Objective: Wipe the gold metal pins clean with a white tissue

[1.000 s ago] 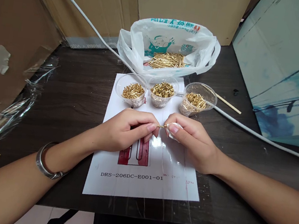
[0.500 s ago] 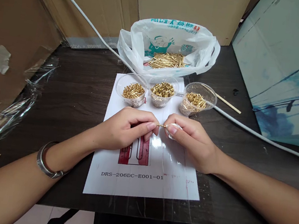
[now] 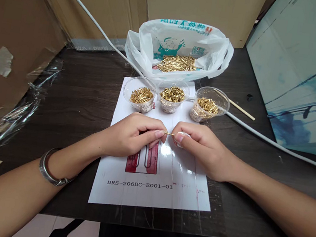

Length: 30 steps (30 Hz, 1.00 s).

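Left hand (image 3: 137,137) pinches one end of a gold pin (image 3: 169,134); right hand (image 3: 205,150) grips the other end plus a white wad (image 3: 185,133). Pin sits between the hands, over the paper (image 3: 174,171), near the middle cup (image 3: 169,107).

Gold pin (image 3: 169,134), white bag (image 3: 144,50) with teal print (image 3: 167,49), dark wood-grain table (image 3: 87,85).
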Each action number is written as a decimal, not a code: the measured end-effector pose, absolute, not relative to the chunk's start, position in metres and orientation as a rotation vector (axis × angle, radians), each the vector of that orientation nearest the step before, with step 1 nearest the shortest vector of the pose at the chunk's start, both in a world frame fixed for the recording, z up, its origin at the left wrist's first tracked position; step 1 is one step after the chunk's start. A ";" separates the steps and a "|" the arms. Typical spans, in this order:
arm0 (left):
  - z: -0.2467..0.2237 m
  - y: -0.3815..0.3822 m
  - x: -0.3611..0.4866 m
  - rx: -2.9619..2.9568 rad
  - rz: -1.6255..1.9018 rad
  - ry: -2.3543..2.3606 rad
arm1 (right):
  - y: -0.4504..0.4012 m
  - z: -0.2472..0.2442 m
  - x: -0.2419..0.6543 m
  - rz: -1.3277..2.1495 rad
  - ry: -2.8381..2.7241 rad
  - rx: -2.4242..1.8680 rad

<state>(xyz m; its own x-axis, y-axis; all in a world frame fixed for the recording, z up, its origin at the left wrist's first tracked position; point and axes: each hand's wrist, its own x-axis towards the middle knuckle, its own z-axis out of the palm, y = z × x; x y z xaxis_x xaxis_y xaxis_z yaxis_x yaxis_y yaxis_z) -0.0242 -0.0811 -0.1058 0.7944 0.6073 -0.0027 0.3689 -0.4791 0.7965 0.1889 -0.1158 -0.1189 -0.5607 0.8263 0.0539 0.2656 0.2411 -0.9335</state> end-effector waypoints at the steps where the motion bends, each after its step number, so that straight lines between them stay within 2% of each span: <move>1: -0.106 -0.081 -0.024 2.127 0.343 0.714 | -0.116 -0.118 0.189 1.326 -1.974 -0.988; 8: -0.103 -0.081 -0.023 2.130 0.318 0.715 | -0.114 -0.117 0.188 1.313 -2.044 -0.975; 30: -0.103 -0.081 -0.022 2.231 0.337 0.760 | -0.118 -0.112 0.179 0.899 -2.242 -1.180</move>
<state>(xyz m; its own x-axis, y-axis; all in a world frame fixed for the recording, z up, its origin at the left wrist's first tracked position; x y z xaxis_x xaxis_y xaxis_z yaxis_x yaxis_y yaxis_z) -0.0221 -0.0811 -0.1030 0.7900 0.6130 0.0088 0.4180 -0.5490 0.7238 0.1791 -0.1181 -0.1120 -0.5331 0.8416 0.0860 0.5490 0.4215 -0.7217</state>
